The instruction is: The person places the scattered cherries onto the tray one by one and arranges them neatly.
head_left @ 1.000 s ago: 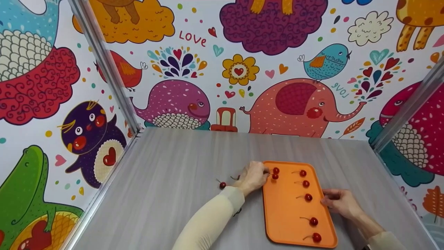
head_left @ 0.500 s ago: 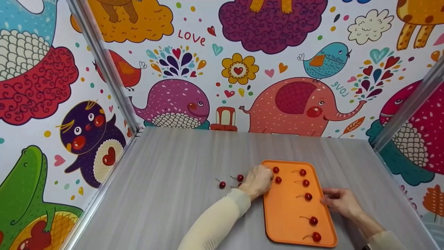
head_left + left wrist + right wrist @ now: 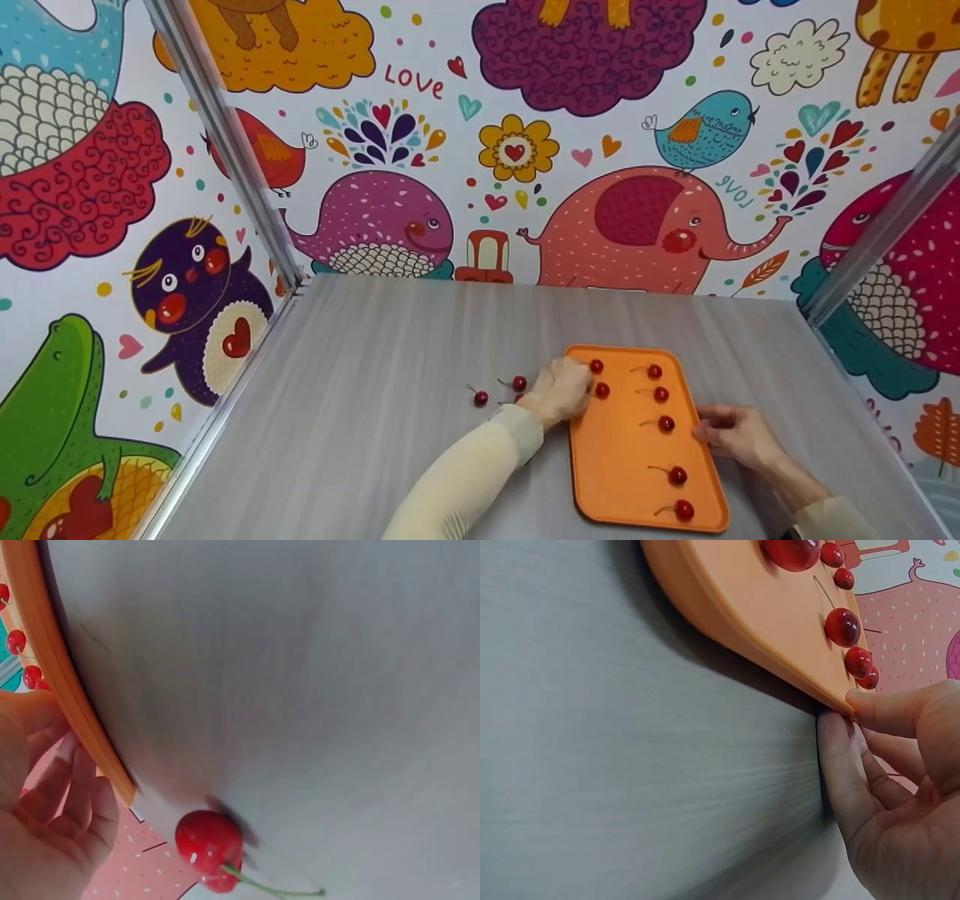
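Note:
An orange tray (image 3: 619, 450) lies on the table with several red cherries on it, most in a column along its right side. My left hand (image 3: 560, 390) reaches over the tray's left edge, its fingertips at the stem side of a cherry (image 3: 602, 391). It seems to pinch that stem, though the fingers hide the contact. Just beyond sits another cherry (image 3: 596, 366). At the tray's right edge my right hand (image 3: 739, 435) grips the rim, thumb (image 3: 885, 711) on top and fingers below, as the right wrist view shows.
Left of the tray, loose cherries lie on the grey table (image 3: 360, 450): one cherry (image 3: 481, 399) farther out, one (image 3: 519, 383) beside my left hand, and one partly hidden by it. Printed walls with metal posts (image 3: 232, 142) enclose the table.
My left hand has shifted slightly right and toward me along the tray's left edge. The cherry by its fingers has moved the same way, apart from the far one. My right hand stays put.

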Available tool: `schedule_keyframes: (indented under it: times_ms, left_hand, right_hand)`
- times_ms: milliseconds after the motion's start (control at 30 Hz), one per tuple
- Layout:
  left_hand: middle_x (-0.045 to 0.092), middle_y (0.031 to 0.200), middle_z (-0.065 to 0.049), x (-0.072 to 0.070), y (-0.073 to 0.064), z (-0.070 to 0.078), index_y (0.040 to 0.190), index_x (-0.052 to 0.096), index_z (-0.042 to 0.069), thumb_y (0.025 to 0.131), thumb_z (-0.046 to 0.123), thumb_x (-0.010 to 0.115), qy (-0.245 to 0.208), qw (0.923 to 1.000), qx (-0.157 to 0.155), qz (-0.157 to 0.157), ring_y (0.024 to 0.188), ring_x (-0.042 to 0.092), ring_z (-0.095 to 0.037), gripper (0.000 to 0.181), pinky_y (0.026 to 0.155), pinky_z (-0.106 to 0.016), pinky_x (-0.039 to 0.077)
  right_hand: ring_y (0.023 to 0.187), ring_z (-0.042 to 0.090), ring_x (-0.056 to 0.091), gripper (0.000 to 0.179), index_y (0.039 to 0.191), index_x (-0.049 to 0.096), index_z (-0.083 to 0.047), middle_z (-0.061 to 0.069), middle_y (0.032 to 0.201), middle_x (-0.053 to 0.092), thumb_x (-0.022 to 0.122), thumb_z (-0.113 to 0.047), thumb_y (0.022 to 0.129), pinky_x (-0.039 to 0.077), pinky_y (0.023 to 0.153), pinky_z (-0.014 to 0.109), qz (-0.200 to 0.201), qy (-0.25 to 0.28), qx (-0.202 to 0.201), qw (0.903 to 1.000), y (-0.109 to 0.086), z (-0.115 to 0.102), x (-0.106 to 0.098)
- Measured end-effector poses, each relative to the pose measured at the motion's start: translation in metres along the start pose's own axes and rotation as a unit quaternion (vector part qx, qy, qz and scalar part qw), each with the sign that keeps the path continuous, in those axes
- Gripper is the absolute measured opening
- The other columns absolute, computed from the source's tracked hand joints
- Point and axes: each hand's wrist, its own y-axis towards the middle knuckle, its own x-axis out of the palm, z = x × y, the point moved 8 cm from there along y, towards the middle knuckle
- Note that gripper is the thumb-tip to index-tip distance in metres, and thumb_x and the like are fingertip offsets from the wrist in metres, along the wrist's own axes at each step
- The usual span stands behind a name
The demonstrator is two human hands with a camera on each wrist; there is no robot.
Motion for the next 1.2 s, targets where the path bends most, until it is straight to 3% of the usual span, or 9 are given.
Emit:
schedule_keyframes:
  times_ms: [200, 333, 500, 733, 933, 1200]
  left_hand:
    - [0.083, 0.099, 0.010, 0.002, -0.001, -0.007, 0.093, 0.090, 0.026, 0.101, 0.022, 0.079, -0.067, 0.9974, -0.024, -0.009, 0.078, 0.062, -0.008, 0.014, 0.067, -0.022, 0.052]
    - [0.085, 0.111, 0.013, 0.002, -0.005, -0.017, 0.104, 0.091, 0.029, 0.101, 0.026, 0.082, -0.153, 0.9863, -0.060, -0.012, 0.084, 0.064, -0.005, 0.010, 0.072, -0.019, 0.053]
    - [0.086, 0.116, 0.009, -0.003, -0.010, -0.028, 0.110, 0.091, 0.025, 0.102, 0.027, 0.083, -0.218, 0.9732, -0.072, -0.001, 0.087, 0.067, -0.006, 0.012, 0.076, -0.020, 0.056]
    - [0.087, 0.115, 0.004, -0.017, -0.017, -0.050, 0.115, 0.090, 0.020, 0.103, 0.023, 0.080, -0.233, 0.9699, -0.062, 0.032, 0.099, 0.077, -0.010, 0.016, 0.089, -0.027, 0.063]
    - [0.088, 0.108, 0.003, -0.031, -0.022, -0.069, 0.114, 0.090, 0.017, 0.103, 0.021, 0.079, -0.245, 0.9663, -0.060, 0.053, 0.093, 0.079, -0.011, 0.016, 0.084, -0.026, 0.063]
    - [0.085, 0.112, -0.003, -0.044, -0.034, -0.091, 0.123, 0.087, 0.012, 0.105, 0.018, 0.077, -0.285, 0.9540, -0.091, 0.023, 0.095, 0.073, -0.014, 0.022, 0.092, -0.033, 0.065]
  right_hand:
    - [0.090, 0.007, 0.076, 0.050, 0.148, 0.058, 0.020, 0.000, 0.099, 0.080, 0.072, -0.002, 0.106, 0.070, 0.080, 0.034, -0.004, 0.003, 0.003, 1.0000, 0.001, 0.000, 0.001]
    - [0.090, 0.007, 0.076, 0.051, 0.149, 0.057, 0.020, 0.001, 0.099, 0.081, 0.073, -0.003, 0.106, 0.070, 0.080, 0.033, -0.001, 0.002, 0.008, 1.0000, 0.001, 0.000, 0.000]
    - [0.091, 0.009, 0.076, 0.051, 0.149, 0.058, 0.018, 0.002, 0.101, 0.081, 0.073, -0.003, 0.106, 0.070, 0.082, 0.035, 0.002, -0.003, 0.017, 0.9998, 0.002, 0.000, 0.001]
    - [0.090, 0.008, 0.075, 0.049, 0.148, 0.059, 0.018, 0.002, 0.100, 0.081, 0.072, -0.001, 0.106, 0.070, 0.081, 0.035, 0.006, -0.007, 0.015, 0.9999, 0.001, 0.000, 0.000]
    - [0.089, 0.006, 0.076, 0.050, 0.149, 0.057, 0.020, 0.000, 0.098, 0.081, 0.071, -0.001, 0.106, 0.070, 0.080, 0.034, -0.002, 0.004, 0.005, 1.0000, 0.001, 0.000, 0.000]
    - [0.088, 0.007, 0.075, 0.050, 0.148, 0.057, 0.020, 0.000, 0.097, 0.080, 0.072, -0.001, 0.105, 0.070, 0.079, 0.033, 0.001, -0.003, 0.004, 1.0000, 0.000, 0.000, -0.001]
